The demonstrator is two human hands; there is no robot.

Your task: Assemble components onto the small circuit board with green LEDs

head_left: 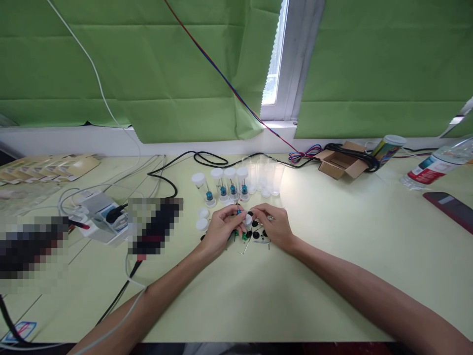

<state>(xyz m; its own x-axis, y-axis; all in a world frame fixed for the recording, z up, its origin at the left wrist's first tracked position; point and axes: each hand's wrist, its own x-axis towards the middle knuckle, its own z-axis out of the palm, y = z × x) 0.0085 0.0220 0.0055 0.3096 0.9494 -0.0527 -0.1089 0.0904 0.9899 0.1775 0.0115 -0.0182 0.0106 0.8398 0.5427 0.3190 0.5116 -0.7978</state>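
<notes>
My left hand (224, 226) is closed around a small blue part with a thin metal rod (239, 212). Facing it, my right hand (275, 224) has its fingers pinched together beside a white cap (249, 220); what they grip is too small to make out. Under and between the hands lie black discs (256, 235), small green pieces (244, 236) and a bent metal hex key (244, 246). Just behind, several clear tubes with white lids (232, 185) stand upright, each with a blue part inside. Two more white caps (201, 225) rest left of my left hand.
Clear tubes without lids (265, 177) stand behind my right hand. On the left are a white power strip (99, 222) and cables; a black cable (199, 158) runs along the back. To the right are an open cardboard box (340, 162), a plastic bottle (436, 167) and a dark red phone (449, 209).
</notes>
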